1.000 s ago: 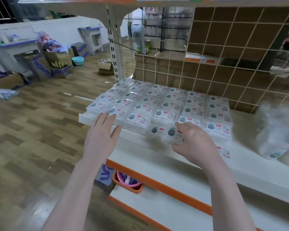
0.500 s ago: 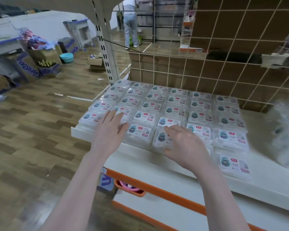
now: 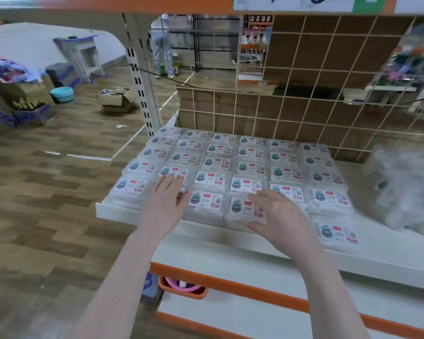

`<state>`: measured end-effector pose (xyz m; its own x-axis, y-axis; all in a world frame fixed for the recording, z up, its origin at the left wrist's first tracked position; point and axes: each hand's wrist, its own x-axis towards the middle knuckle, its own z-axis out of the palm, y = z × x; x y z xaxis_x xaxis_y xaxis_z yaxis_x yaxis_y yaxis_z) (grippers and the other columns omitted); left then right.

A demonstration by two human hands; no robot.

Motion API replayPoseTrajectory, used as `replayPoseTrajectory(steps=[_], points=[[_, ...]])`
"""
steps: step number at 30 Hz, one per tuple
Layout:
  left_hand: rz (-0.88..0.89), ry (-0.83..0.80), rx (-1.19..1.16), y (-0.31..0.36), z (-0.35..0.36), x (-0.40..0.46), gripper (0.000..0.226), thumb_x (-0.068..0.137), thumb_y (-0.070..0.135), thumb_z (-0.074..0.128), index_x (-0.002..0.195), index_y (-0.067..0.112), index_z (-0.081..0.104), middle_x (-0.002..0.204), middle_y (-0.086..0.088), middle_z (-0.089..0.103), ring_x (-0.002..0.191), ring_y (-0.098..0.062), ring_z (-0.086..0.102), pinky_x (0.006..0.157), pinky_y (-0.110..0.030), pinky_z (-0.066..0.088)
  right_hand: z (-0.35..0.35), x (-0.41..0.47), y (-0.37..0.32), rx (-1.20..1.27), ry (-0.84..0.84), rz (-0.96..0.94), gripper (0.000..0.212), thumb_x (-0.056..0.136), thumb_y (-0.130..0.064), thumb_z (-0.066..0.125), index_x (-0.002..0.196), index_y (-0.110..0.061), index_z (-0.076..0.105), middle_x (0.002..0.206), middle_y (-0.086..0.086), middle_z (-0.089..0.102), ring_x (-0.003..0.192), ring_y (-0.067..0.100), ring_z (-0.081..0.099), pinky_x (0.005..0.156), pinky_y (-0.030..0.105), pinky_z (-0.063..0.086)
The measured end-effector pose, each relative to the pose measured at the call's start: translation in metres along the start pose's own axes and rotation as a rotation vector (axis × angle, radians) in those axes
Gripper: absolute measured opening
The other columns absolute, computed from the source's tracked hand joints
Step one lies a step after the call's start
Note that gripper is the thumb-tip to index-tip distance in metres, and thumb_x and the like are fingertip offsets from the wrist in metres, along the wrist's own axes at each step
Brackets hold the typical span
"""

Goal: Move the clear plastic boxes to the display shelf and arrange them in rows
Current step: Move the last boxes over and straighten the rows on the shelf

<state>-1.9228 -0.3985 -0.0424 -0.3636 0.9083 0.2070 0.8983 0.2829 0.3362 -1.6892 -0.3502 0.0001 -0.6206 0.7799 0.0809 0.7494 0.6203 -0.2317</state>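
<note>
Several clear plastic boxes (image 3: pixel 250 167) with labelled lids lie in tidy rows on the white display shelf (image 3: pixel 230 243). My left hand (image 3: pixel 164 206) rests flat, fingers straight, on the boxes at the front left of the block. My right hand (image 3: pixel 279 216) holds the front-row box (image 3: pixel 240 207) by its right side, with the thumb at its near edge and the fingers curled over its top. One more box (image 3: pixel 338 234) lies alone at the front right, a little out of line with the rows.
A clear bag of more boxes (image 3: pixel 406 192) lies on the shelf at the right. A wire grid (image 3: pixel 279 113) backs the shelf and a slotted post (image 3: pixel 142 94) stands at its left. A lower shelf (image 3: pixel 230 311) and an orange basket (image 3: pixel 184 287) are below. A person (image 3: pixel 162 50) stands far off.
My right hand has lowered its box into the front row. My left hand has slid forward onto the front-left boxes. The view has tilted up.
</note>
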Motion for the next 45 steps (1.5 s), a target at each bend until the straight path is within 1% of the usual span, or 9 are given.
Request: replayPoseTrajectory(steps=[3, 7, 13, 20, 26, 31, 36, 42, 45], points=[[0.014, -0.023, -0.009, -0.003, 0.000, 0.000, 0.051, 0.097, 0.040, 0.040, 0.141, 0.014, 0.041, 0.150, -0.007, 0.035, 0.141, -0.021, 0.025, 0.116, -0.035, 0.017, 0.001, -0.002, -0.001, 0.001, 0.006, 0.040, 0.048, 0.088, -0.037, 0.060, 0.132, -0.021, 0.050, 0.131, -0.002, 0.048, 0.121, 0.016, 0.042, 0.097, 0.023, 0.031], [0.025, -0.029, 0.004, -0.001, -0.001, 0.000, 0.050, 0.098, 0.038, 0.039, 0.142, 0.014, 0.039, 0.150, -0.005, 0.034, 0.140, -0.021, 0.025, 0.115, -0.033, 0.016, 0.002, -0.003, -0.006, 0.036, 0.008, 0.061, 0.045, 0.089, -0.030, 0.059, 0.133, -0.024, 0.051, 0.134, -0.003, 0.047, 0.121, 0.015, 0.043, 0.097, 0.022, 0.030], [0.041, -0.058, 0.029, -0.001, -0.004, 0.000, 0.050, 0.099, 0.037, 0.036, 0.142, 0.012, 0.037, 0.150, -0.005, 0.033, 0.141, -0.023, 0.024, 0.115, -0.034, 0.017, 0.003, -0.004, -0.009, 0.058, 0.006, 0.082, 0.044, 0.090, -0.029, 0.058, 0.133, -0.024, 0.050, 0.136, -0.007, 0.047, 0.120, 0.012, 0.048, 0.095, 0.019, 0.031], [0.045, -0.079, 0.022, -0.004, -0.005, 0.002, 0.049, 0.098, 0.039, 0.038, 0.140, 0.013, 0.040, 0.146, -0.005, 0.037, 0.138, -0.024, 0.028, 0.113, -0.035, 0.022, 0.006, -0.005, -0.012, 0.058, 0.022, 0.100, 0.044, 0.093, -0.026, 0.053, 0.137, -0.025, 0.046, 0.140, -0.010, 0.043, 0.125, 0.009, 0.043, 0.096, 0.016, 0.029], [0.073, -0.087, 0.018, -0.005, -0.010, 0.002, 0.049, 0.098, 0.041, 0.037, 0.138, 0.014, 0.041, 0.144, -0.003, 0.039, 0.137, -0.023, 0.029, 0.111, -0.034, 0.022, 0.016, -0.009, -0.019, 0.047, 0.047, 0.157, 0.046, 0.096, -0.025, 0.049, 0.141, -0.026, 0.040, 0.149, -0.008, 0.033, 0.136, 0.009, 0.031, 0.106, 0.022, 0.028], [0.110, -0.099, -0.016, -0.008, -0.018, -0.001, 0.052, 0.099, 0.043, 0.035, 0.142, 0.015, 0.037, 0.151, -0.004, 0.032, 0.142, -0.021, 0.021, 0.113, -0.033, 0.017, 0.021, -0.013, -0.028, 0.007, 0.102, 0.190, 0.047, 0.096, -0.026, 0.049, 0.141, -0.022, 0.039, 0.148, -0.004, 0.035, 0.136, 0.012, 0.031, 0.107, 0.022, 0.025], [0.194, -0.078, -0.018, -0.011, -0.024, -0.007, 0.051, 0.099, 0.042, 0.035, 0.143, 0.015, 0.036, 0.151, -0.003, 0.032, 0.142, -0.020, 0.020, 0.113, -0.031, 0.015, 0.025, -0.030, -0.035, -0.007, 0.224, 0.345, 0.039, 0.092, -0.021, 0.054, 0.130, -0.013, 0.052, 0.130, 0.002, 0.054, 0.117, 0.022, 0.050, 0.093, 0.029, 0.040], [0.256, -0.124, -0.067, -0.006, -0.024, -0.019, 0.051, 0.099, 0.040, 0.037, 0.143, 0.015, 0.035, 0.152, -0.005, 0.029, 0.144, -0.022, 0.016, 0.115, -0.036, 0.015, 0.031, -0.072, -0.035, -0.032, 0.312, 0.624, 0.047, 0.095, -0.027, 0.051, 0.139, -0.013, 0.042, 0.139, 0.001, 0.047, 0.129, 0.020, 0.041, 0.101, 0.027, 0.034], [0.305, -0.136, -0.080, 0.009, -0.024, -0.023, 0.052, 0.099, 0.041, 0.036, 0.144, 0.016, 0.033, 0.154, -0.004, 0.025, 0.144, -0.022, 0.014, 0.116, -0.035, 0.012, 0.028, -0.092, -0.031, -0.038, 0.344, 0.731, 0.047, 0.093, -0.025, 0.053, 0.137, -0.011, 0.045, 0.134, 0.004, 0.052, 0.122, 0.022, 0.047, 0.096, 0.028, 0.036]])
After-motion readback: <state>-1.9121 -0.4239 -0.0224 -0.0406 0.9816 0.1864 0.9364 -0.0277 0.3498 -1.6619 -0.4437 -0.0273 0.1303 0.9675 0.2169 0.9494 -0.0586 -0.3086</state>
